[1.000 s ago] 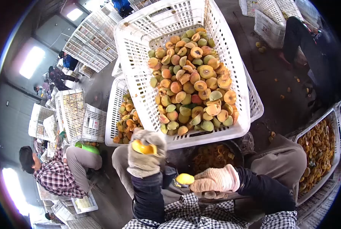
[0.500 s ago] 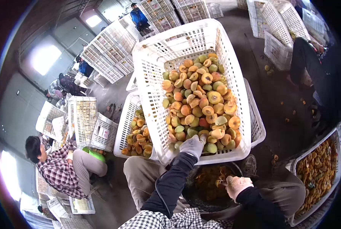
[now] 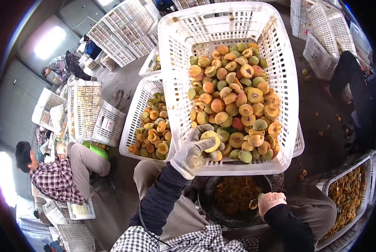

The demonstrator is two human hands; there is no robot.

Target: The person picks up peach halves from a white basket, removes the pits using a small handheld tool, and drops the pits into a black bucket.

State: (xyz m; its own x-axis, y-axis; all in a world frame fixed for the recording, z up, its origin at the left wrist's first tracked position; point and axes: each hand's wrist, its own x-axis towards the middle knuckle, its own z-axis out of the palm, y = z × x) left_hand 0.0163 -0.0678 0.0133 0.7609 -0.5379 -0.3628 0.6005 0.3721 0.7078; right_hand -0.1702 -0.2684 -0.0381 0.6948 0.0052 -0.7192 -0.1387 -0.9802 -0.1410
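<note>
A white slatted crate (image 3: 295, 126), full of yellow, orange and green fruit, many of them cut halves, stands in front of me. My left hand (image 3: 192, 153), in a grey glove, pinches a cut yellow fruit (image 3: 209, 141) over the crate's near edge. Below the crate is a black bowl (image 3: 204, 210) with orange fruit pieces in it. My right hand (image 3: 271, 203), in a pale pinkish glove, is closed at the bowl's right rim; whatever its fingers hold is too small to name.
Another fruit crate (image 3: 129, 138) stands at the left. A crate of orange pieces (image 3: 375, 168) is at the lower right. A person in a checked shirt (image 3: 59, 178) sits at the left, another person (image 3: 349, 80) at the right. White crates (image 3: 127, 29) are stacked behind.
My left hand has moved left and out of the fruit pile, now with a cut fruit in it. The view has shifted, and the main crate appears higher and further right.
</note>
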